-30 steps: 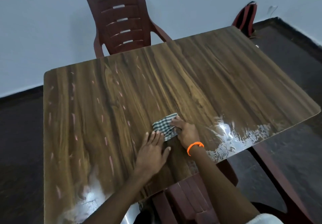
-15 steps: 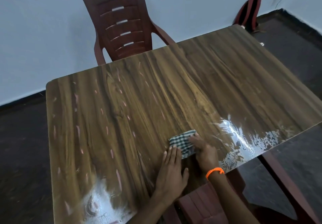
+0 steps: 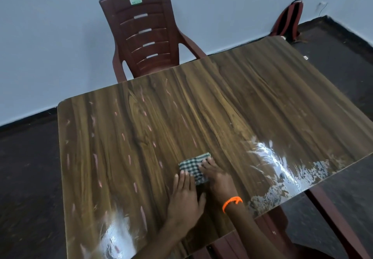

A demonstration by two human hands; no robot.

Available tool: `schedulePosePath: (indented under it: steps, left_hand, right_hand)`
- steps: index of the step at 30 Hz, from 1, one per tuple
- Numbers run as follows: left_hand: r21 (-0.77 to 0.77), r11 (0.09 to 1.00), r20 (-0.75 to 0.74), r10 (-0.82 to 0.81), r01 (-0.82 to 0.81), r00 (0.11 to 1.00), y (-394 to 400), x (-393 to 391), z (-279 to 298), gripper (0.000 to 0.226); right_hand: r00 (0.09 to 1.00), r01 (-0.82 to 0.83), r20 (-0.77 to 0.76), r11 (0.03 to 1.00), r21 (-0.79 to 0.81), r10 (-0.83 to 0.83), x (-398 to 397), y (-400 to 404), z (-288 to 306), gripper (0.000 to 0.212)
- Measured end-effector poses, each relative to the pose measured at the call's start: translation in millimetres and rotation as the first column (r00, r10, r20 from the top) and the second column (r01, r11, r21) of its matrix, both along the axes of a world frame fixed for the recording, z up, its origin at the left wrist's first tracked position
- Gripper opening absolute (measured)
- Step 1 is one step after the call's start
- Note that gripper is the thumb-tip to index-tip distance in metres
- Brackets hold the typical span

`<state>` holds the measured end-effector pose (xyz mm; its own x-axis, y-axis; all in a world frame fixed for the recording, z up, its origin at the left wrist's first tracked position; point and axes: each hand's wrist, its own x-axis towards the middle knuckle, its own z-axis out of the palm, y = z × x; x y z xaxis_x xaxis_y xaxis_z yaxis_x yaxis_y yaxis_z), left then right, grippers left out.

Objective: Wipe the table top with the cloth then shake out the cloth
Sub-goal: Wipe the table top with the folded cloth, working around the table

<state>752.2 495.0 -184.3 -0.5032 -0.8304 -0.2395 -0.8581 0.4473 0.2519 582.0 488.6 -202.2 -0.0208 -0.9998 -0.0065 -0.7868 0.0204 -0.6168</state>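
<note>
A small folded checked cloth (image 3: 192, 169) lies flat on the wood-grain table top (image 3: 141, 137), near its front edge. My left hand (image 3: 184, 200) lies flat on the table with straight fingers, its fingertips touching the cloth's near left edge. My right hand (image 3: 219, 180), with an orange band at the wrist, rests on the cloth's right side with fingers stretched over it. Pale pink streaks mark the left half of the table, and shiny wet patches sit at the front right and front left.
A dark red plastic chair (image 3: 145, 34) stands behind the table against the pale wall. A red and black bag (image 3: 287, 20) leans on the wall at the far right. Another dark red chair (image 3: 262, 238) is under the table's front edge. The floor is dark.
The camera view has shifted, so the table sits differently in frame. Both hands stay on the cloth in the same pose; the cloth has not visibly moved on the table.
</note>
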Motion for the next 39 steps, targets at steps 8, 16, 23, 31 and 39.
schedulePosePath:
  steps: [8, 16, 23, 31, 39]
  left_hand:
    - [0.006, 0.993, 0.024, -0.122, 0.122, 0.992, -31.0, -45.7, 5.8, 0.078]
    - [-0.074, 0.996, 0.088, -0.05, 0.057, 0.995, -104.8, -17.0, 8.4, 0.076]
    - [-0.02, 0.998, 0.02, -0.057, 0.057, 0.998, -51.9, 20.3, -2.1, 0.072]
    - [0.005, 0.993, 0.022, -0.121, 0.121, 0.992, -69.0, -31.7, 2.5, 0.083]
    - [-0.048, 0.995, 0.114, -0.084, 0.09, 0.99, -156.5, -18.0, 9.2, 0.077]
  right_hand:
    - [0.98, 0.198, 0.0, 0.98, -0.012, -0.198, -41.8, -16.2, 12.7, 0.055]
    - [0.996, 0.085, 0.022, 0.996, 0.007, -0.085, -14.3, -103.1, 4.7, 0.053]
    - [1.0, -0.021, 0.007, 1.0, -0.005, 0.021, 2.7, -49.4, -5.6, 0.052]
    - [0.984, 0.178, 0.02, 0.982, -0.056, -0.178, -35.8, -53.3, 5.6, 0.056]
    - [0.986, 0.151, 0.074, 0.988, -0.04, -0.148, -20.8, -151.7, -0.5, 0.052]
